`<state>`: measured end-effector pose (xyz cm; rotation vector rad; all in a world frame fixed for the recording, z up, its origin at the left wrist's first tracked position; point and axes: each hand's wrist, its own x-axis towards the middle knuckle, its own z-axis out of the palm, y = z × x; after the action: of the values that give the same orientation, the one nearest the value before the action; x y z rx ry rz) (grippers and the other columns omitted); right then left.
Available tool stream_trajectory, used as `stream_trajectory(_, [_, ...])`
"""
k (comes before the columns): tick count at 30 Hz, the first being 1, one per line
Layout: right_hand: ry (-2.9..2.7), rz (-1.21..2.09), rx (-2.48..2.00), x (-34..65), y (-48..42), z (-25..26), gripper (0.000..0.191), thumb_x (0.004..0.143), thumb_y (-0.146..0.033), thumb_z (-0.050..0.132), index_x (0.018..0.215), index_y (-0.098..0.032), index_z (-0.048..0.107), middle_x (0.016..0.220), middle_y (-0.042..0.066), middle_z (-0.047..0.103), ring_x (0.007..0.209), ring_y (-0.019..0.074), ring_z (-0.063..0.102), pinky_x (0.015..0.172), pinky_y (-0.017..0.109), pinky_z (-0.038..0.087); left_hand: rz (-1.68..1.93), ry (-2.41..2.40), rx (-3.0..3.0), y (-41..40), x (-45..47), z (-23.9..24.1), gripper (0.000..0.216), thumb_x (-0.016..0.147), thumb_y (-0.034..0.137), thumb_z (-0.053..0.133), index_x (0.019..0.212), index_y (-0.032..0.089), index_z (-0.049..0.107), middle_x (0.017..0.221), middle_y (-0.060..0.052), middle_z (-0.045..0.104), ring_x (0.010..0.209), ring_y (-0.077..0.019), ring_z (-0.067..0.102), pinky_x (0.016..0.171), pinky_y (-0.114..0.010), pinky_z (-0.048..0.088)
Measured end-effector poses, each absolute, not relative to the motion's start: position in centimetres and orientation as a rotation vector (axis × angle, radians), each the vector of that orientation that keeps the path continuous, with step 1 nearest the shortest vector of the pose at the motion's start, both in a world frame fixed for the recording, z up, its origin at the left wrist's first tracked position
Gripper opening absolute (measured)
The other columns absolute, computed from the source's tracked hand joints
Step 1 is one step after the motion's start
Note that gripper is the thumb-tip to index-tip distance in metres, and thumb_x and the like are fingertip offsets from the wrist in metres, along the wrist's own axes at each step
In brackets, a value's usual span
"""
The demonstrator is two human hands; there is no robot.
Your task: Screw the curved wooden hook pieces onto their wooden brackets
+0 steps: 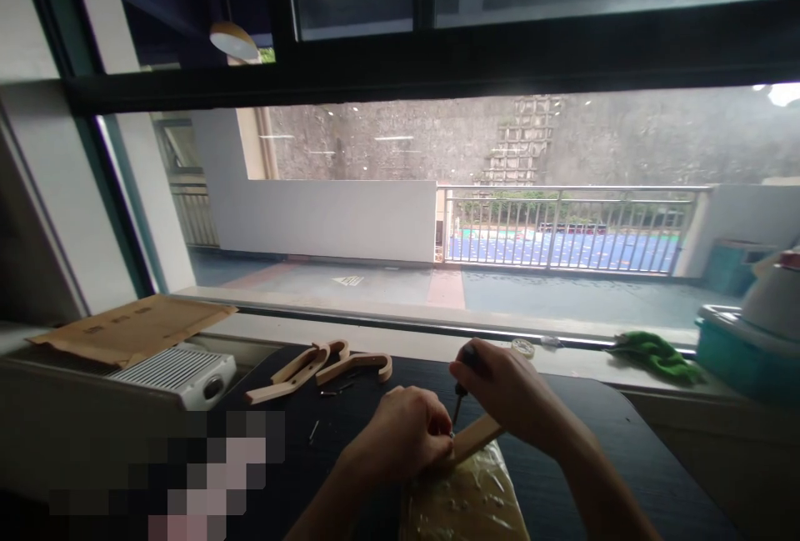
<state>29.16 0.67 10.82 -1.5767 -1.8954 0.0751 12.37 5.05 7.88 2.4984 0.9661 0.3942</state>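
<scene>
My right hand (509,391) is closed round the dark handle of a screwdriver (463,383), whose shaft points down at a light wooden strip (476,438). My left hand (403,433) is closed and pinches at the strip right where the screwdriver tip meets it; what the fingers pinch is too small to make out. Both hands work over a dark table (562,441). A clear plastic bag (466,503) with small parts lies just in front of the hands.
Curved wooden hook-shaped pieces (322,366) and loose screws (331,393) lie at the left on the table. A white ribbed device (178,370) under a cardboard sheet (131,328) stands far left. On the window sill: a tape roll (523,348), green cloth (656,355), teal container (743,353).
</scene>
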Motion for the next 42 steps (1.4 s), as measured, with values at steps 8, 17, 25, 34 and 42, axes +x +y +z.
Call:
stream_trajectory(8, [-1.872, 0.135, -1.588, 29.2, 0.7, 10.4, 0.029, 0.085, -0.044, 0.043, 0.068, -0.021, 0.049, 0.057, -0.002, 0.052, 0.053, 0.0116, 0.042, 0.048, 0.024, 0.024, 0.418, 0.837, 2.445, 5.3, 11.4, 7.2, 0.018, 0.07, 0.026, 0.059, 0.079, 0.022, 0.074, 0.078, 0.0, 0.064, 0.067, -0.012, 0.056, 0.059, -0.02, 0.037])
stream_trajectory(17, [-1.879, 0.18, -1.585, 28.3, 0.4, 10.6, 0.031, 0.087, -0.044, 0.042, 0.068, -0.02, 0.047, 0.057, -0.003, 0.051, 0.053, 0.0107, 0.04, 0.048, 0.024, 0.024, 0.431, 0.828, 2.463, 5.5, 11.1, 6.8, 0.016, 0.071, 0.024, 0.058, 0.075, 0.022, 0.074, 0.076, 0.002, 0.062, 0.066, -0.01, 0.053, 0.058, -0.019, 0.036])
stream_trajectory(25, [-1.906, 0.155, -1.605, 27.8, 0.2, 10.4, 0.029, 0.088, -0.042, 0.042, 0.068, -0.02, 0.043, 0.057, -0.004, 0.051, 0.054, 0.0105, 0.041, 0.05, 0.025, 0.024, 0.47, 0.812, 2.506, 5.5, 11.1, 6.4, 0.016, 0.073, 0.024, 0.057, 0.07, 0.022, 0.073, 0.073, 0.002, 0.06, 0.063, -0.0087, 0.052, 0.056, -0.019, 0.034])
stream_trajectory(34, [-1.966, 0.27, -1.57, 27.9, 0.1, 10.7, 0.021, 0.089, -0.037, 0.041, 0.077, -0.021, 0.048, 0.065, -0.002, 0.056, 0.059, 0.0115, 0.046, 0.055, 0.026, 0.03, 0.463, 0.838, 2.531, 5.3, 11.1, 6.6, 0.015, 0.073, 0.023, 0.056, 0.069, 0.022, 0.071, 0.076, 0.003, 0.062, 0.066, -0.0094, 0.054, 0.059, -0.02, 0.035])
stream_trajectory(42, [-1.97, 0.362, -1.462, 28.5, 0.0, 10.7, 0.01, 0.083, -0.03, 0.051, 0.079, -0.021, 0.053, 0.069, -0.004, 0.056, 0.062, 0.0101, 0.046, 0.057, 0.024, 0.035, 0.501, 0.91, 2.662, 4.7, 11.3, 6.6, 0.01, 0.07, 0.031, 0.064, 0.069, 0.023, 0.07, 0.076, 0.001, 0.063, 0.078, -0.0154, 0.053, 0.076, -0.028, 0.037])
